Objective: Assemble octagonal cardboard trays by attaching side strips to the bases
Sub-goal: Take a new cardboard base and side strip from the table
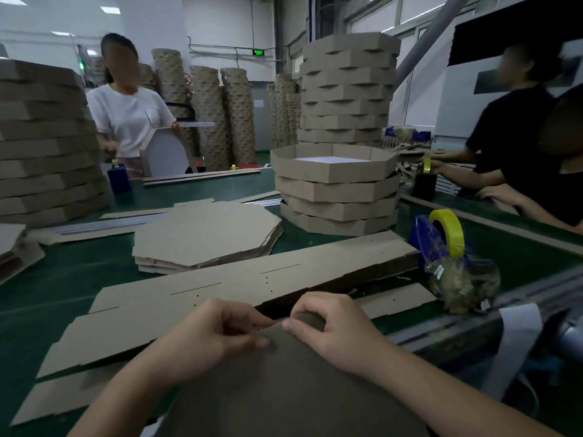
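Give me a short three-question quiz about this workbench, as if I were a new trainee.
1. True or false: the left hand and right hand both pinch the far edge of the cardboard piece nearest the camera.
2. The yellow tape roll on the blue dispenser sits on the person's: A) right, B) left, C) lap.
3. Fill in: the top tray of the nearer stack is ___ inside.
Key: 1 true; 2 A; 3 white.
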`<state>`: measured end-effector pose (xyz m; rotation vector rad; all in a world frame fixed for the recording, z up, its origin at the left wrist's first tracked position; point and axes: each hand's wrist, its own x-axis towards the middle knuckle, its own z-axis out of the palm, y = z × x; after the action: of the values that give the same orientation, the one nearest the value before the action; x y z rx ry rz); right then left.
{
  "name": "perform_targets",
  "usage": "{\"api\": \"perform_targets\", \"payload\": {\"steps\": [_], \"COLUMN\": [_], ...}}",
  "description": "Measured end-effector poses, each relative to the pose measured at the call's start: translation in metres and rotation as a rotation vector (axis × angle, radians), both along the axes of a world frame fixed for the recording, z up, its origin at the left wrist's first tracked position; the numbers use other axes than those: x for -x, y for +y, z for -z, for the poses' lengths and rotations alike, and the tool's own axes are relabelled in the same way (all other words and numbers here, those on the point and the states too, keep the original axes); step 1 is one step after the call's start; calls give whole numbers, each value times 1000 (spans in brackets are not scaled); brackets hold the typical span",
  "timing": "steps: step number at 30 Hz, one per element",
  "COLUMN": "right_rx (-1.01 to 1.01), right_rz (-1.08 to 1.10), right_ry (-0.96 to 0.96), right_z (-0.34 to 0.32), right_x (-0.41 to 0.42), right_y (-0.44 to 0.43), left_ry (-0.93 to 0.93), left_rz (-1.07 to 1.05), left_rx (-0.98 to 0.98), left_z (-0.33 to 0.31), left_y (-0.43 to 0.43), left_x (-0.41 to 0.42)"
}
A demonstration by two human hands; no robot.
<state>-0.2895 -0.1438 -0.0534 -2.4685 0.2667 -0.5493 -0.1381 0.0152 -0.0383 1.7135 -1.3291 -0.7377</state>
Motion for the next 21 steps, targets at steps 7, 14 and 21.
{"api": "perform_targets", "payload": {"steps": [7,14,21], "right_rx": [-222,-522,-861], "right_rz": [8,225,279], "right_ry": [-110,-18,219], "right_z": [3,4,-12], "right_x": [-1,-2,-16], "right_y": [-7,-25,-34], "left_ry": [-758,-855,-791], "left_rz": [-357,-339,-340], "left_rx": [-90,-191,59], "left_z": [0,1,-19], "left_y": [13,20,29], "left_x": [-39,-62,-42]}}
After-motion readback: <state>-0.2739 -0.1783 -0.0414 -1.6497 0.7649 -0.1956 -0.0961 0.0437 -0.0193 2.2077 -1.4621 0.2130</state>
